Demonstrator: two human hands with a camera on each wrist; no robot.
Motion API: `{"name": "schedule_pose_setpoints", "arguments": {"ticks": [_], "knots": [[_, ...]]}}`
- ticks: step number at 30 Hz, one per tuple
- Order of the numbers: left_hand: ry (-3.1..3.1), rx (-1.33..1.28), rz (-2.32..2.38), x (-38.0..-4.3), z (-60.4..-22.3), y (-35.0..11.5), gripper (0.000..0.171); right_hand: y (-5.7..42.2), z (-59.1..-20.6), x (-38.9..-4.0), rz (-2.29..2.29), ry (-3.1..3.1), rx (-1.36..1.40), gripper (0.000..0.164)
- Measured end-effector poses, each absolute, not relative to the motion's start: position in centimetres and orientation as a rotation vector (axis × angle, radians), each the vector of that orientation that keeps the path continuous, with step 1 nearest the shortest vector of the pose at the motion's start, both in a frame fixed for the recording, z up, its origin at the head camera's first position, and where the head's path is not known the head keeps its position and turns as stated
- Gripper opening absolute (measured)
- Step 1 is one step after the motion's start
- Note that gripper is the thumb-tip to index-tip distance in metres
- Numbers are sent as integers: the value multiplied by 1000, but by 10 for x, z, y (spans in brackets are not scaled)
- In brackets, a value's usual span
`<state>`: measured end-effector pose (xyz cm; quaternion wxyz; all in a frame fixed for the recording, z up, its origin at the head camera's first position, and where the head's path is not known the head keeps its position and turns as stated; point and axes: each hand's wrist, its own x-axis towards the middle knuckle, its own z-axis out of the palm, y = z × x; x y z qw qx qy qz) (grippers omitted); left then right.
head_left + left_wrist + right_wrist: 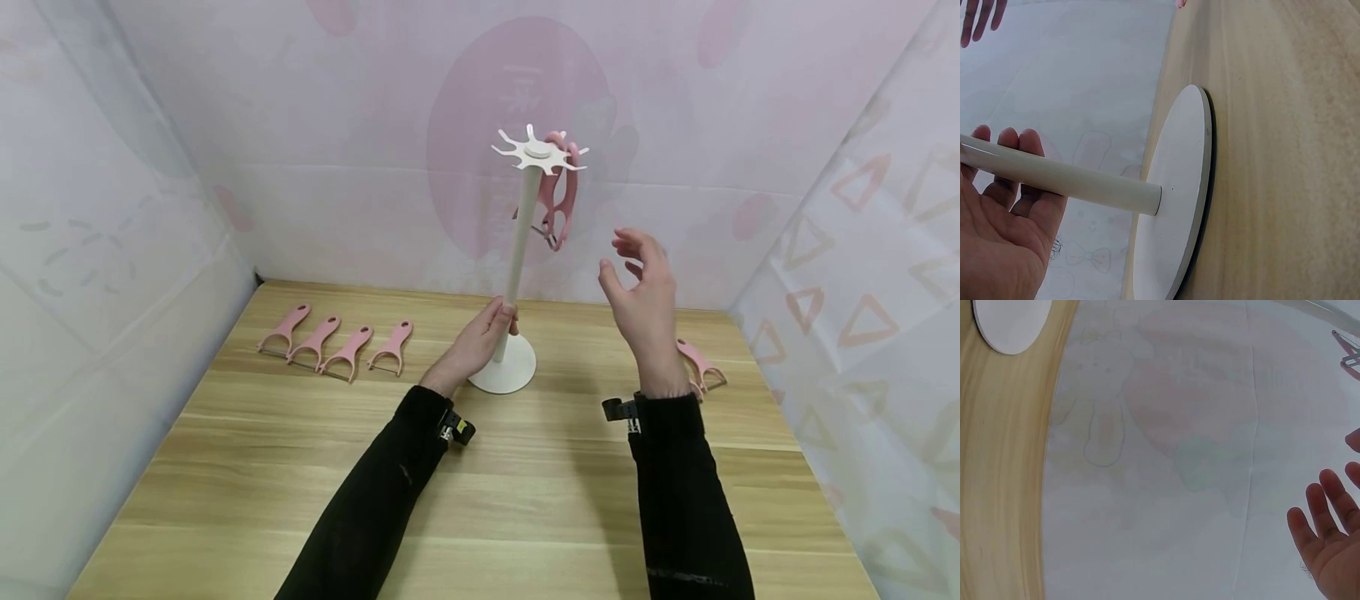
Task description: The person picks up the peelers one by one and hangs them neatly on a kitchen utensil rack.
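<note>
A white stand (pixel 521 237) rises from a round base (pixel 517 375), with a ring of hooks (pixel 537 150) on top. My left hand (pixel 474 343) holds its pole low down, fingers curled behind the pole (pixel 1079 179) in the left wrist view. Pink peelers (pixel 570 196) hang from hooks on the stand's right side, overlapping each other. To the right of them my right hand (pixel 647 300) is raised in the air, fingers loosely bent and holding nothing. In the right wrist view, the right hand's fingers (pixel 1319 512) are spread, apart from the hanging peelers' metal parts (pixel 1350 357).
Several pink peelers (pixel 345 354) lie in a row on the wooden table (pixel 300 467) at the left. At the right, more pink peeler (pixel 699 362) shows, partly hidden by my right wrist. Printed cloth walls (pixel 337 225) stand along the back and both sides.
</note>
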<state>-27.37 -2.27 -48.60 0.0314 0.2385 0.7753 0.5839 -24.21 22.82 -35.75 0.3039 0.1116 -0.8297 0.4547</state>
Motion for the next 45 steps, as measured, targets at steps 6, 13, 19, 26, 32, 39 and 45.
{"name": "schedule_pose_setpoints", "arguments": {"ticks": [6, 13, 19, 26, 32, 39, 45], "knots": [[2393, 732, 1799, -274, -486, -23, 53, 237, -367, -243, 1110, -2252, 209, 43], [2400, 739, 1784, -273, -484, -23, 60, 248, -378, -243, 985, -2314, 112, 44], [2389, 738, 1790, -274, -484, -23, 56, 258, -385, -244, 908, -2383, 22, 46], [2377, 745, 1796, -273, -483, -23, 65, 269, -391, -241, 854, -2497, -90, 50], [2382, 748, 1788, -272, -483, -23, 63, 278, -399, -239, 790, -2549, -134, 51], [2389, 737, 1788, -272, -483, -23, 60, 287, -408, -237, 774, -2571, -170, 51], [2399, 727, 1783, -271, -482, -22, 60, 295, -414, -236, 756, -2619, -222, 54]]}}
